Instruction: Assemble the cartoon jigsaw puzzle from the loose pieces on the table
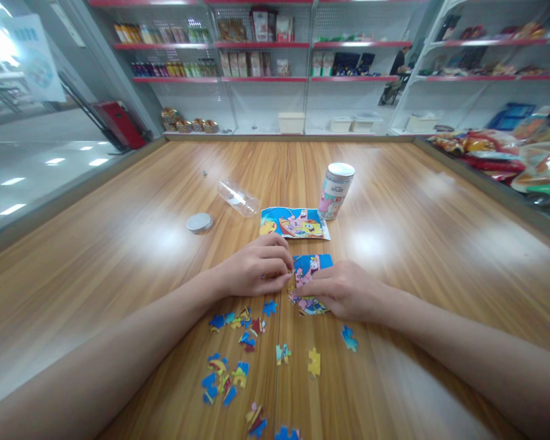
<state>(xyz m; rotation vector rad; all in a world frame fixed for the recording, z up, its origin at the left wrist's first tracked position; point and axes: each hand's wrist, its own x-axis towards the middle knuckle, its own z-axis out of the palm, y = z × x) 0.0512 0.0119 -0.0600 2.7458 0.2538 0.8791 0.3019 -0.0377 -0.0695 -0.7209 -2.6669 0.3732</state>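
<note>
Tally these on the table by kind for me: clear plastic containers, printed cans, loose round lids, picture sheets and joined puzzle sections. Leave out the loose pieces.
Clear plastic container: 1
Printed can: 1
Loose round lid: 1
Picture sheet: 1
Joined puzzle section: 1
Total: 5

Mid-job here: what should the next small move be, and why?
Probably fit a piece against the left edge of the joined section with the left hand: its fingertips are beside that edge, the right hand rests on the section, and loose pieces lie nearby.
</note>
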